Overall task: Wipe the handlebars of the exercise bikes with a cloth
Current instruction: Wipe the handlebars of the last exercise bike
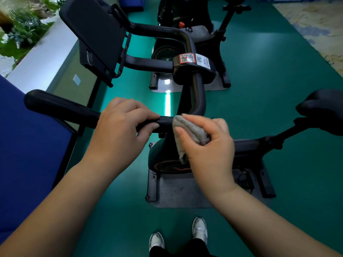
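Two exercise bikes (185, 108) stand in line on green floor; nearer handlebar (74, 110) gripped by left hand (122, 123), right hand (207, 145) pinching folded grey cloth (187, 130) against the bar's bend. Risks: left hand's patch stays unwiped; cloth's loose tail slipping from the pinch

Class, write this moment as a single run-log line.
left hand grips handlebar | right hand holds cloth against bar beside bend | wiping underway
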`<act>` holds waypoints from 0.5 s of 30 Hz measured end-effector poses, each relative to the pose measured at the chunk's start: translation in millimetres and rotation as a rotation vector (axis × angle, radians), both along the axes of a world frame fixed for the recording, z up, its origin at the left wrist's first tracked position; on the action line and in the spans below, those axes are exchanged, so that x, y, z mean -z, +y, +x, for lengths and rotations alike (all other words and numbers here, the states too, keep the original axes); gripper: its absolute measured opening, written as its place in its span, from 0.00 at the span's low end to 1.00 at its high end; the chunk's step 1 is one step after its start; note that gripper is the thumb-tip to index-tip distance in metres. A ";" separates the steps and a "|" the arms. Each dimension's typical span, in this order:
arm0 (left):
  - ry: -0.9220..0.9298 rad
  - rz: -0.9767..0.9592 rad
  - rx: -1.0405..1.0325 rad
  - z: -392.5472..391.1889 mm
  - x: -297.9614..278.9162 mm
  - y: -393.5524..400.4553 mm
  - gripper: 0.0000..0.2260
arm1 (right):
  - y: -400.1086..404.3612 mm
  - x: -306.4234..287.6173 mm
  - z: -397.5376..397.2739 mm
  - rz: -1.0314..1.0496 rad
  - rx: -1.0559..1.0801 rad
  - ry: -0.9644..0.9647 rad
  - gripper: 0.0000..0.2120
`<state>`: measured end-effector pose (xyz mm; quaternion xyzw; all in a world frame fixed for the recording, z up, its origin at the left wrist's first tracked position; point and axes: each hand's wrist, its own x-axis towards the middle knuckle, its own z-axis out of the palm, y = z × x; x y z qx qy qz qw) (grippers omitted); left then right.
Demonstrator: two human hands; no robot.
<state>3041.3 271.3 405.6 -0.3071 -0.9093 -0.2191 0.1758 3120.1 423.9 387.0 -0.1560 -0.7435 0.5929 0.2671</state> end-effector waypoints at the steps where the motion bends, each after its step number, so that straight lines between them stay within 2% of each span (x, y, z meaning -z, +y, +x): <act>1: -0.007 0.005 0.001 -0.1 -0.3 0.0 0.09 | 8.5 -0.6 -3.0 -0.010 0.030 0.005 0.11; 4: -0.018 0.003 0.014 -0.2 -0.9 -0.4 0.09 | 40.6 0.8 -15.0 -0.021 0.173 -0.036 0.10; 7: -0.011 0.010 0.019 -0.9 -1.0 -0.1 0.08 | 39.4 3.1 -17.9 -0.024 0.176 -0.054 0.10; 13: -0.007 0.006 0.027 -3.9 -1.8 1.2 0.05 | -3.7 0.6 -7.1 0.183 -0.086 0.095 0.13; 15: -0.011 0.001 0.025 -5.1 -3.4 0.7 0.06 | 2.3 -0.1 -12.8 0.171 -0.073 0.092 0.12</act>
